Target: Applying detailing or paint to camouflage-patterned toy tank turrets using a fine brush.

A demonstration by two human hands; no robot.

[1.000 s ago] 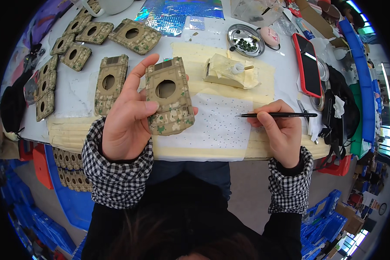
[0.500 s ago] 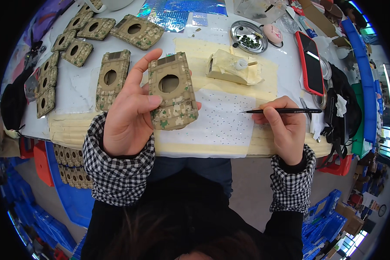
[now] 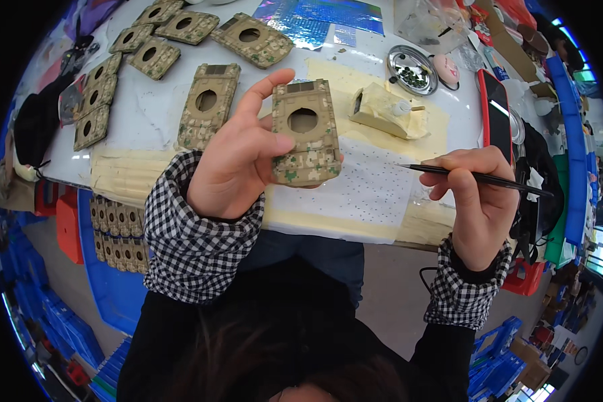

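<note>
My left hand (image 3: 231,167) grips a model tank hull (image 3: 307,157) in tan and green pixel camouflage, its thumb on the top face. The hull has a round hole and a dark ribbed panel at its far end. A thin black paintbrush (image 3: 532,190) is pinched in my right hand (image 3: 479,201), its fine tip pointing left, apart from the hull. Below both hands lies a white sheet (image 3: 375,208) scattered with many tiny dark specks. Another camouflage hull (image 3: 193,119) rests on the table just beyond my left hand.
More hulls (image 3: 253,50) lie at the far left. A tape-wrapped block (image 3: 385,117), a round metal dish (image 3: 425,86) of dark green bits and a red-cased phone (image 3: 496,114) stand to the right. A blue tray (image 3: 114,298) of hulls sits below the table's left edge.
The view has shifted, so the table things sit further right. My right hand has turned the brush, its back end now lower. My left hand still grips the hull.
</note>
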